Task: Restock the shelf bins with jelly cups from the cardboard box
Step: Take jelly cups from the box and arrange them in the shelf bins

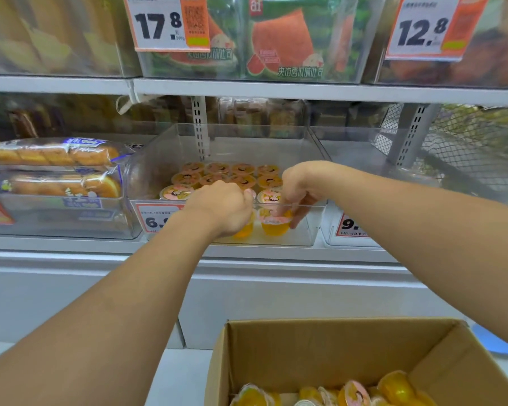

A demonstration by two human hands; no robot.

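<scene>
While curled, both hands (221, 207) inside bin (241, 136).

Both arms outstretched; left hand (222, 208) curled, right hand (295, 191) curled, fingers down.

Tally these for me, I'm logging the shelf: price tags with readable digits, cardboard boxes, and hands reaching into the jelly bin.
Price tags: 4
Cardboard box: 1
Hands, left hand and right hand: 2
Total: 7
</scene>
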